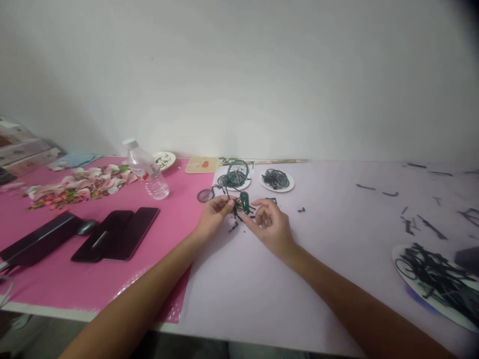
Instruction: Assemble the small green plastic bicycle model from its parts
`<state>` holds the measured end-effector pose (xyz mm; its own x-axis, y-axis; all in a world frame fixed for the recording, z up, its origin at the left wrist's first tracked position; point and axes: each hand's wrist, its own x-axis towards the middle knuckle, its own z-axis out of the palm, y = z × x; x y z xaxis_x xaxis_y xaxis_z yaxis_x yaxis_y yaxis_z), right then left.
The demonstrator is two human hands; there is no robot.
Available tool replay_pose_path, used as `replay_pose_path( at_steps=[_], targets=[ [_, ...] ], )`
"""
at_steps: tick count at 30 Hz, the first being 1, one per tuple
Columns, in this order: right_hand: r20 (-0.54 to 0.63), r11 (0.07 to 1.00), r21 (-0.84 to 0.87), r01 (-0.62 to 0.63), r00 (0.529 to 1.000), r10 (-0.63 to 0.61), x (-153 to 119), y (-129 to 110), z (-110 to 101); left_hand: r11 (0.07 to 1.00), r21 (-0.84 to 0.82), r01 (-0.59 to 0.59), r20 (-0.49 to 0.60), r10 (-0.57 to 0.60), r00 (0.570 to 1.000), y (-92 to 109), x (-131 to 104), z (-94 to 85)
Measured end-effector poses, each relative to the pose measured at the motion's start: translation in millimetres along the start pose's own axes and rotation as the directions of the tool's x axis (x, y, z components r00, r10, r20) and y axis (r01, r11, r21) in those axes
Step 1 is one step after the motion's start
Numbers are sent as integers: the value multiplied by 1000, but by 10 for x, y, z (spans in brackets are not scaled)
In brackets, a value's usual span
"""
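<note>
A small dark model bicycle [244, 201] with thin spoked wheels is held up over the lilac table cover. My left hand [217, 215] is closed on its frame, thumb and fingers pinching it from the left. Close on the other side is my right hand [272, 224], with thumb and index finger apart around the chain-and-pedal part. Its thumb tip is at the lower end of that part; whether it touches cannot be made out. The other right fingers are curled. Part of the frame is hidden behind my left fingers.
Behind are white plates, one with black wheels [277, 180]. Loose black parts [432, 227] and a heaped plate [396, 257] lie right. On the pink cover at left are a water bottle [145, 172], phones [130, 234], a black case [41, 239] and artificial flowers [86, 182].
</note>
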<state>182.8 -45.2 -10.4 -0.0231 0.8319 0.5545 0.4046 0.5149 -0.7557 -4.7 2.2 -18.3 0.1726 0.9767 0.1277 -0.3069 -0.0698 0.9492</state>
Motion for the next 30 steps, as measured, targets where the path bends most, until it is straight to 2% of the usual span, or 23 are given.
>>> replay_pose_path(
  at_steps=[4, 8, 15, 22, 25, 30],
  targets=[
    [-11, 998, 31, -52, 999, 53, 32, 0, -6, 992, 120, -48, -35, 53, 998, 20, -14, 30],
    [-7, 990, 46, -130, 991, 131, 57, 41, -16, 988, 147, -42, -51, 50, 997, 36, -23, 52],
    [38, 925, 195, -327, 945, 326, 134, 176, 0, 985, 172, 15, 38, -22, 999, 21, -65, 73],
    [71, 878, 269, -397, 917, 393, 155, 151, -5, 974, 228, 10, 127, -40, 991, -32, -103, 76],
    [87, 851, 312, -423, 904, 418, 152, 161, -2, 969, 246, 4, 120, -34, 992, -46, -105, 72],
    [84, 844, 349, -407, 911, 405, 149, 176, -2, 960, 278, 21, 94, -50, 994, -15, -112, 88]
  ],
)
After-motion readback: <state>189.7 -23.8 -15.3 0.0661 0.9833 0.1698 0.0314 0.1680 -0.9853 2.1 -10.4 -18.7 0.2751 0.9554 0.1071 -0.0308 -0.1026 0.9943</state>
